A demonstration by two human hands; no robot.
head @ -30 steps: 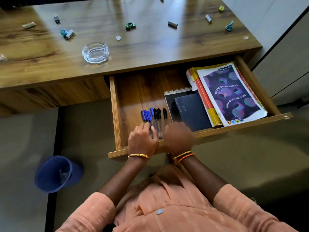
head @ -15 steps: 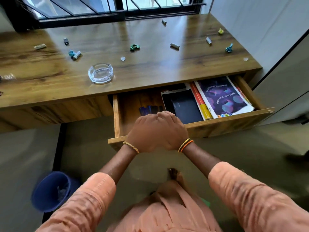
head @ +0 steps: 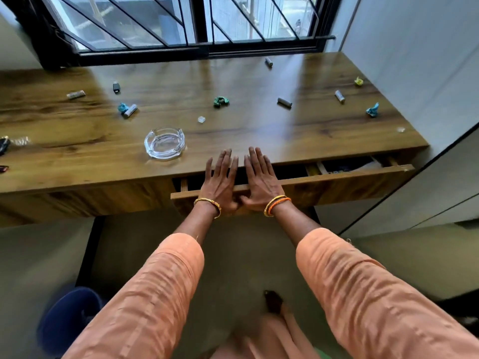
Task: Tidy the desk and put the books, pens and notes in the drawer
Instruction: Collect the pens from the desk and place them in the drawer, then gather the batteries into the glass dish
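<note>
The wooden drawer (head: 344, 186) under the desk top (head: 77, 151) stands only a narrow gap open. My left hand (head: 220, 182) and my right hand (head: 260, 180) lie side by side, palms against the drawer's front panel, fingers straight and reaching over the gap toward the desk edge. Through the gap at the right a strip of the purple book (head: 347, 166) shows. The pens and the dark notebooks are hidden under the desk top.
A glass ashtray (head: 164, 143) sits near the desk's front edge, left of my hands. Small crumpled wrappers (head: 220, 101) and short cylinders (head: 284, 102) are scattered over the desk. A blue bin (head: 67, 312) stands on the floor at the lower left. A barred window runs behind the desk.
The drawer has slid from wide open to almost shut. Both hands moved from the pens inside to the front panel and flattened against it. The view has lifted toward the window.
</note>
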